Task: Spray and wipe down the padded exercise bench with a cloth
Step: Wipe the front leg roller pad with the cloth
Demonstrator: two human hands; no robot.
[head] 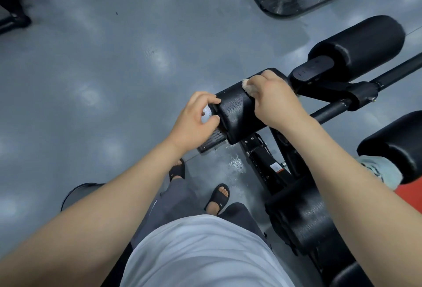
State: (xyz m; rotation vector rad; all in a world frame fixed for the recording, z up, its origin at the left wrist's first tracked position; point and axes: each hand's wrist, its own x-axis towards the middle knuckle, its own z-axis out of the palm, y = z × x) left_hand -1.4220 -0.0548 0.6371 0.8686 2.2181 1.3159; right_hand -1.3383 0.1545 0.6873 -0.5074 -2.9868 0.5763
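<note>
1. The right hand [274, 97] is clenched on a pale cloth [247, 85]. Only a small bunch of the cloth shows, just beyond the knuckles.
2. The cloth is pressed down on the top of a black roller pad [239, 113] of the bench [303, 229]. It touches the pad near the pad's far edge.
3. The pad lies directly under this grip and runs from it towards the other hand. Its surface beside the cloth looks speckled with droplets.
4. The left hand [196, 117] grasps the near end of the same roller pad, with the fingers curled over the rim and the thumb below. A shiny pale end cap [206, 113] shows between thumb and fingers.
5. The two grips are at opposite ends of the pad, with bare black padding between them.
6. Beyond the right hand's grip lies a second, larger roller [360, 44], apart from the cloth.
7. A dark metal bar [331, 110] runs out to the right from under the right wrist.
8. Below the left hand's grip is a ribbed foot plate [212, 140], and a wet patch [235, 163] glistens on the grey floor [91, 69].
9. The bench's long padded section lies nearer the person, under the right forearm.
</note>
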